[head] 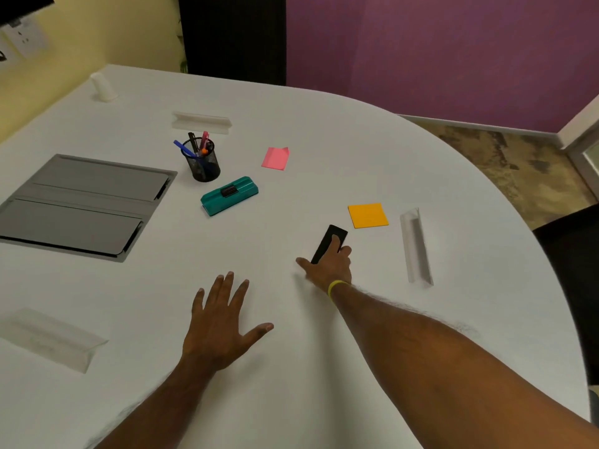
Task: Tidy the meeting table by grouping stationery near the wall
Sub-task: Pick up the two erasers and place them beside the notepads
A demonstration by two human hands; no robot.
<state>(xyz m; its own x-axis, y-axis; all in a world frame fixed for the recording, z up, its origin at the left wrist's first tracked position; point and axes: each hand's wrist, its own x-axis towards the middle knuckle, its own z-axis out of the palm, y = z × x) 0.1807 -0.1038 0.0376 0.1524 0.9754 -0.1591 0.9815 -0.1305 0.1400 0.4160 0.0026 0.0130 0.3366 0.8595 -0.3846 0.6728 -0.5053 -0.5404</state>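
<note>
My right hand [330, 262] lies over the near end of a flat black rectangular object [331, 238] on the white table [324, 131], fingers curled on it and thumb spread to the left. My left hand [220, 322] rests flat on the table with fingers apart, holding nothing. An orange sticky-note pad [368, 215] lies just beyond the black object. Farther off are a pink sticky-note pad [275, 158], a teal whiteboard eraser [229, 195] and a black mesh pen cup [201, 160] with several pens.
A grey flip-up cable panel [81, 202] is set into the table at the left. Clear acrylic name stands lie at the right [416, 247], near left [48, 338] and far middle [201, 122]. A white cup [103, 87] stands near the yellow wall. A dark chair [573, 270] is at the right.
</note>
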